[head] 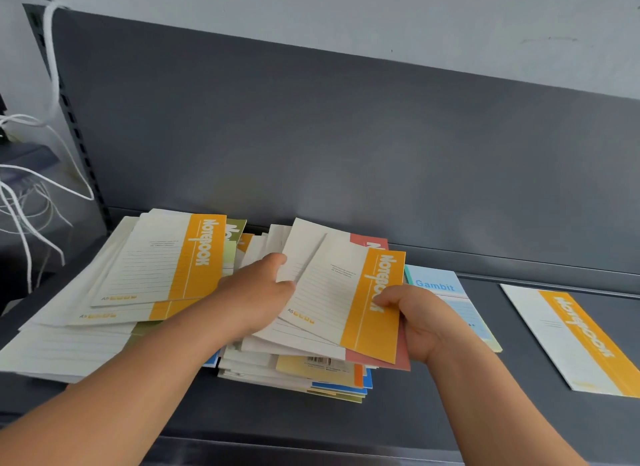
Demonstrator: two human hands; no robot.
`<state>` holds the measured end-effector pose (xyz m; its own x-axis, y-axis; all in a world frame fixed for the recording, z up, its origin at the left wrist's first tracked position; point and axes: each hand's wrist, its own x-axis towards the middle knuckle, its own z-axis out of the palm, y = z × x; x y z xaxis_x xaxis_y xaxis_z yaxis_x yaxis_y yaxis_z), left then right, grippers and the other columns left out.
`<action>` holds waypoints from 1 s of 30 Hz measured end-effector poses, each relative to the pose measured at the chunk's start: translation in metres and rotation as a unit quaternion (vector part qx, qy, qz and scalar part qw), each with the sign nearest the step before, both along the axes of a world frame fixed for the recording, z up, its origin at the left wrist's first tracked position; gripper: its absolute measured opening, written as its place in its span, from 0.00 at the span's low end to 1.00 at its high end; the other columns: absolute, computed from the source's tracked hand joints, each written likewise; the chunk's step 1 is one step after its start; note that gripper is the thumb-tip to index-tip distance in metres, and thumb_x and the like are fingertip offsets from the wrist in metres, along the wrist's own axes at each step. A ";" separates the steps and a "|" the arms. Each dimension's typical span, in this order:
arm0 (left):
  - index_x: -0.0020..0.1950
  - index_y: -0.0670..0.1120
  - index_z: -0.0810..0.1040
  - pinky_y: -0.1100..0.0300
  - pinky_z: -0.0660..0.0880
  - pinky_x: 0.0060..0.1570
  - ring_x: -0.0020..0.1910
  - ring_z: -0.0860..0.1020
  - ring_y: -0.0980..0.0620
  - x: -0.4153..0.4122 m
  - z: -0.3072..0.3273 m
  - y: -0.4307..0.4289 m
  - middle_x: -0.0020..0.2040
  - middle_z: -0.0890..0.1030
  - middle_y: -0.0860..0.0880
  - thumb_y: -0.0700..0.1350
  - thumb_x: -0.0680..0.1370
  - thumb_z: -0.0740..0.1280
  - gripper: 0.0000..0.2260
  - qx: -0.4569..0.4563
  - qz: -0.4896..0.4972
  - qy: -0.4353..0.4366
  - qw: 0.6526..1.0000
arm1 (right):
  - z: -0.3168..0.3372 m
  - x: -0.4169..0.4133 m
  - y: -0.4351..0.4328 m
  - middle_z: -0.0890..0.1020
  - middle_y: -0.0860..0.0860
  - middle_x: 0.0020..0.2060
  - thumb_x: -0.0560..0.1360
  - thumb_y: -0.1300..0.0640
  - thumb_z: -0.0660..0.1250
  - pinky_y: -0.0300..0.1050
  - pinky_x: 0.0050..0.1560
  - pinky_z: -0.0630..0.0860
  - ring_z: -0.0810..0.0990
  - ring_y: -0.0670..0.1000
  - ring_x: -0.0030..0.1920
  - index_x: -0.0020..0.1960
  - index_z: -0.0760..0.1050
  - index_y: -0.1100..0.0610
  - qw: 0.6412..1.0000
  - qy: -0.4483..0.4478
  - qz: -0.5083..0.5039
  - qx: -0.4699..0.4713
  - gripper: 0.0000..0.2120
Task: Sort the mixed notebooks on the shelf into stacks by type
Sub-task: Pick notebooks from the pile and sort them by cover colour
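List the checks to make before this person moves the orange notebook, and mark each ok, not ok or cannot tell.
1. Right hand pinches the orange notebook: ok.
2. Only one notebook pinched: cannot tell.
3. Left hand holds the red notebook beneath: ok.
4. Lone orange notebook at far right uncovered, ready as a stack: ok.
5. Mixed pile squared up: not ok, fanned.
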<state>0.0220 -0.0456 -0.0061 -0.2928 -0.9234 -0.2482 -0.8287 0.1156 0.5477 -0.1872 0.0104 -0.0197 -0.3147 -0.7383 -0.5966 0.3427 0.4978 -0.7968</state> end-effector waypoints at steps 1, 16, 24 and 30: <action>0.75 0.56 0.60 0.47 0.70 0.65 0.67 0.71 0.45 0.000 0.002 0.002 0.72 0.70 0.51 0.53 0.80 0.56 0.22 0.013 0.008 0.023 1.000 | 0.000 -0.001 0.001 0.84 0.60 0.46 0.77 0.69 0.63 0.66 0.52 0.78 0.83 0.64 0.47 0.51 0.73 0.57 1.000 -0.002 0.004 0.000 0.09; 0.69 0.51 0.68 0.60 0.71 0.49 0.52 0.75 0.55 -0.023 0.014 0.014 0.55 0.76 0.54 0.34 0.79 0.60 0.21 0.044 0.177 0.295 0.938 | -0.005 -0.022 -0.001 0.84 0.58 0.48 0.77 0.65 0.68 0.66 0.53 0.79 0.83 0.62 0.49 0.51 0.74 0.54 0.998 -0.017 0.039 -0.039 0.08; 0.60 0.42 0.81 0.42 0.78 0.52 0.51 0.84 0.38 -0.048 0.029 0.036 0.53 0.85 0.39 0.46 0.77 0.67 0.14 0.249 0.136 0.452 0.846 | 0.003 -0.054 0.012 0.87 0.52 0.49 0.78 0.62 0.67 0.56 0.40 0.82 0.86 0.57 0.48 0.59 0.75 0.50 0.982 0.022 0.050 -0.178 0.11; 0.62 0.43 0.80 0.36 0.75 0.58 0.55 0.81 0.35 -0.073 0.017 0.037 0.55 0.84 0.38 0.47 0.79 0.64 0.14 0.266 0.104 0.467 0.837 | 0.016 -0.076 0.030 0.85 0.48 0.53 0.78 0.58 0.69 0.61 0.54 0.80 0.84 0.54 0.52 0.61 0.74 0.49 0.965 0.129 0.052 -0.224 0.13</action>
